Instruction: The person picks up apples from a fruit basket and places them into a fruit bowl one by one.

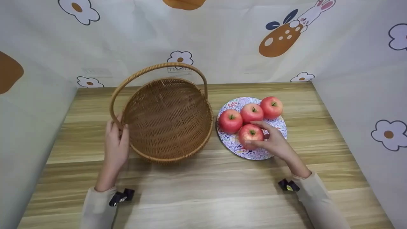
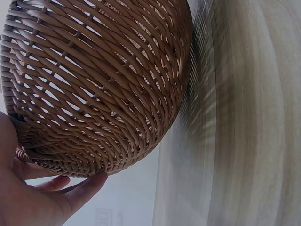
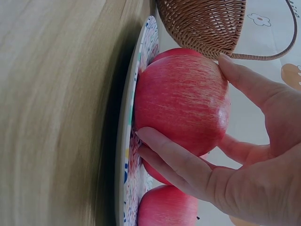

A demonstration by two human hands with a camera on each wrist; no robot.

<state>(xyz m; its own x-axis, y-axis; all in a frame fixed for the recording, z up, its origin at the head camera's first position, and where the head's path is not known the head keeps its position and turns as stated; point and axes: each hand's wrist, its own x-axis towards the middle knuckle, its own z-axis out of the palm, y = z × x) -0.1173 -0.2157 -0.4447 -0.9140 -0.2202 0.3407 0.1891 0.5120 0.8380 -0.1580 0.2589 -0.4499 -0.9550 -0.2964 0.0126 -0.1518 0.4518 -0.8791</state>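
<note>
My left hand [image 1: 117,141] grips the wicker basket [image 1: 168,119] at its left rim, where the arched handle [image 1: 159,66] joins it. In the left wrist view the fingertips [image 2: 96,181] lie against the woven outer wall. Nothing lies inside the basket. My right hand [image 1: 273,140] holds the nearest red apple [image 1: 251,136] between thumb and fingers, on a round patterned plate [image 1: 232,149]. From the right wrist view, this apple [image 3: 183,101] sits close over the plate's surface. Three more apples, at left [image 1: 230,121], middle [image 1: 252,113] and back right [image 1: 272,107], rest on the plate.
The basket and plate stand side by side on a wood-grain table [image 1: 203,194]. A pale cloth wall [image 1: 222,41] printed with flowers and a rabbit rises behind the table and along both sides. Dark wrist cameras are strapped over the beige sleeves [image 1: 98,203].
</note>
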